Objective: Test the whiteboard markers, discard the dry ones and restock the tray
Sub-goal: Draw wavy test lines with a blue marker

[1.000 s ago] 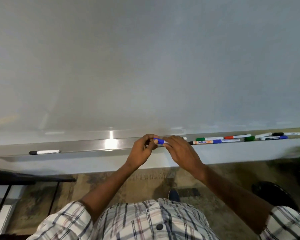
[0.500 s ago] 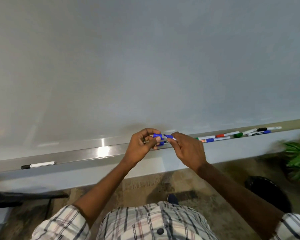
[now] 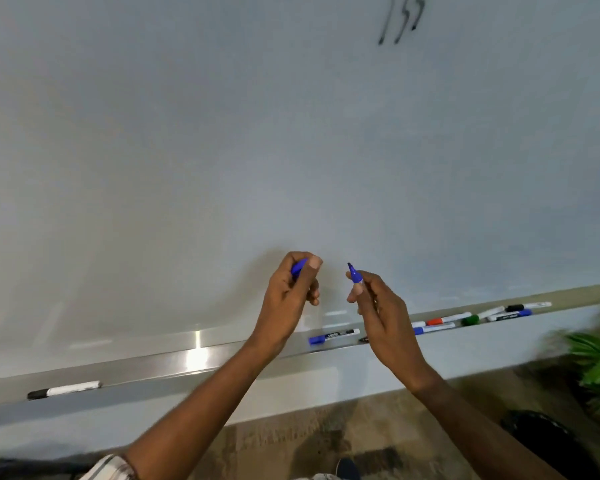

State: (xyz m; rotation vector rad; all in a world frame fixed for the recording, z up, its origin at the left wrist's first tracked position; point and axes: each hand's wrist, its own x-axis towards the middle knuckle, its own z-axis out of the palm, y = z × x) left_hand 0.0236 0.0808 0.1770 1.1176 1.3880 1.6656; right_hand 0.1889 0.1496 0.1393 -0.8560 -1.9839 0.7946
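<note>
Clutching a blue cap (image 3: pixel 298 266), left grip (image 3: pixel 286 299); right grip (image 3: pixel 383 317) pinches the uncapped marker (image 3: pixel 354 274) above a "camlin" marker (image 3: pixel 334 336)

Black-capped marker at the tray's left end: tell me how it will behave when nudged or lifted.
The black-capped marker looks round-barrelled, so a nudge would probably roll it on the metal tray. It is slim and plastic-looking, so likely stiff and light. Its cap is on, so smearing seems unlikely.
</note>
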